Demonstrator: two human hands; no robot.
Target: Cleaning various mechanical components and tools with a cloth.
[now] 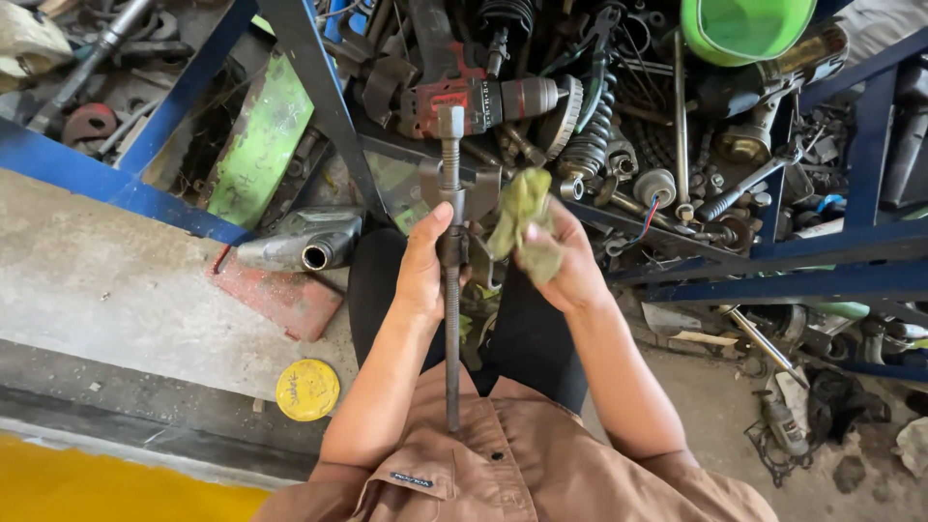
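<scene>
Left hand (422, 266) holds 1 threaded rod (451, 319); right hand (570, 263), 1 rag (525, 220).

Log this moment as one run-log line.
left hand: grips long grey threaded steel rod | right hand: holds crumpled green rag beside rod

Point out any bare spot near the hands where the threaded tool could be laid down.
Bare room: the grey concrete slab left of the left hand, bordered by the blue frame rail, red plate and yellow lid. Crowded: the parts heap around the red drill, beyond the right hand holding a green rag.
</scene>
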